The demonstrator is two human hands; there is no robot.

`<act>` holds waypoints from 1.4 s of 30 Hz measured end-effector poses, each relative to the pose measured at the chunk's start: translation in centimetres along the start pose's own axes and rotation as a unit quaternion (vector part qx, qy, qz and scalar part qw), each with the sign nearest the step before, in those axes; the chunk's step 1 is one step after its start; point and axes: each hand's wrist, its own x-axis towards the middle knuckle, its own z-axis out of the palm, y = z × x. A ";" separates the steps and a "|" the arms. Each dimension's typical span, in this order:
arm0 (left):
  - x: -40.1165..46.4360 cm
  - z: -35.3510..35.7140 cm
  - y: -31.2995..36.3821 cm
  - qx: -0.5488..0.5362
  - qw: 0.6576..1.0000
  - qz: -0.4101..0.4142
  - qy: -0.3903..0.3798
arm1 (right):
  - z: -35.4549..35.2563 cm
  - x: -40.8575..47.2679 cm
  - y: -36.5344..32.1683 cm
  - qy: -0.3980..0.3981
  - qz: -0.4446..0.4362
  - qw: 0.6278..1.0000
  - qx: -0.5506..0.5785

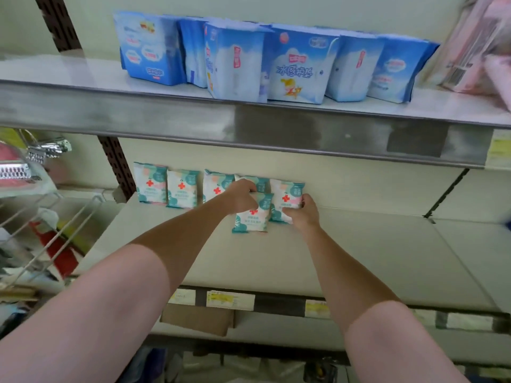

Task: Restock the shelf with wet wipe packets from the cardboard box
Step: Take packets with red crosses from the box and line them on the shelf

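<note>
Shelf (359,244) of pale metal bearing a back row of wet wipe packets (181,189) standing upright. Front packet (251,219) stands just ahead of the row, gripped at its top left by the left hand (242,196), fingers curled. Right hand (302,211) curls around the rightmost packet (286,194), beside it.
</note>
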 end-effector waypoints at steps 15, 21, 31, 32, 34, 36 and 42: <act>-0.9 1.1 0.6 0.001 0.996 -0.068 0.061 | -0.1 3.8 0.0 -0.059 -0.036 0.994 -0.087; -1.1 1.1 0.9 0.017 0.997 -0.055 0.056 | -0.7 4.2 0.4 -0.044 -0.013 0.984 -0.170; -2.4 -0.8 -2.5 0.060 0.998 -0.001 0.032 | 1.6 0.4 -2.7 0.020 -0.029 0.974 -0.225; -2.7 -1.2 -3.2 0.062 0.998 0.005 0.028 | 2.4 -0.4 -2.9 0.001 -0.034 0.975 -0.221; -3.3 -2.1 -4.9 0.051 0.998 0.011 0.020 | 4.3 -2.4 -3.5 -0.039 -0.046 0.973 -0.224; -4.0 -3.2 -6.7 0.033 0.999 0.012 0.014 | 6.7 -4.4 -4.2 -0.077 -0.066 0.968 -0.230; -5.5 -7.3 -13.2 0.032 0.999 0.013 0.025 | 14.6 -8.1 -6.0 -0.146 -0.129 0.953 -0.234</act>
